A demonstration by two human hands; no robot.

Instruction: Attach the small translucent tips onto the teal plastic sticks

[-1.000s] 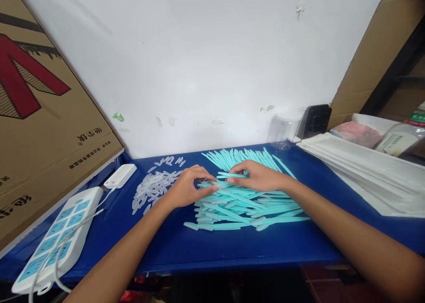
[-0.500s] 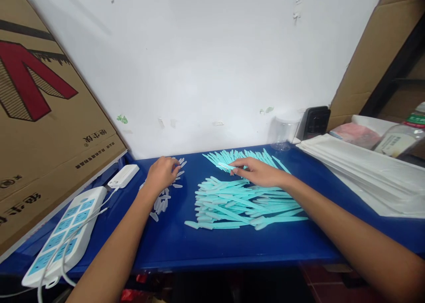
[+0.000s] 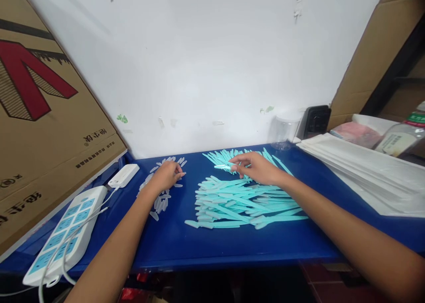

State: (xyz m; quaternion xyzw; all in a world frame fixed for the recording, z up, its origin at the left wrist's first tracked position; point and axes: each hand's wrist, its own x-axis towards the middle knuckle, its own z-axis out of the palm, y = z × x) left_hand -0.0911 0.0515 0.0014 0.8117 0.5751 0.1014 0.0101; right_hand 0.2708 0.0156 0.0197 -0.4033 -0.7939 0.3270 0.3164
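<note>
My right hand (image 3: pixel 257 168) pinches a turquoise eyebrow razor (image 3: pixel 222 166), its shiny blade end pointing left. That hand is over the gap between two groups of such razors. A back group (image 3: pixel 215 157) lies near the wall, partly hidden by the hand. In front of it is a larger heap (image 3: pixel 226 201) of turquoise razors with pale, covered-looking tips. At the left, my left hand (image 3: pixel 167 175) is closed with thumb and finger together on a small clear cap (image 3: pixel 181 174). Beneath and around it are scattered several clear caps (image 3: pixel 161 203).
A white power strip (image 3: pixel 66 232) with cables and a white box-shaped device (image 3: pixel 124 175) lie on the left. White sheets or bags (image 3: pixel 361 174) are stacked at the right. A clear jar (image 3: pixel 283 132) and a black object (image 3: pixel 318 120) stand by the wall. A carton (image 3: pixel 66 130) leans at left.
My left hand has come slightly toward me and right, out of the caps, with a cap now showing at its fingertips. The razor in my right hand has turned nearly level.
</note>
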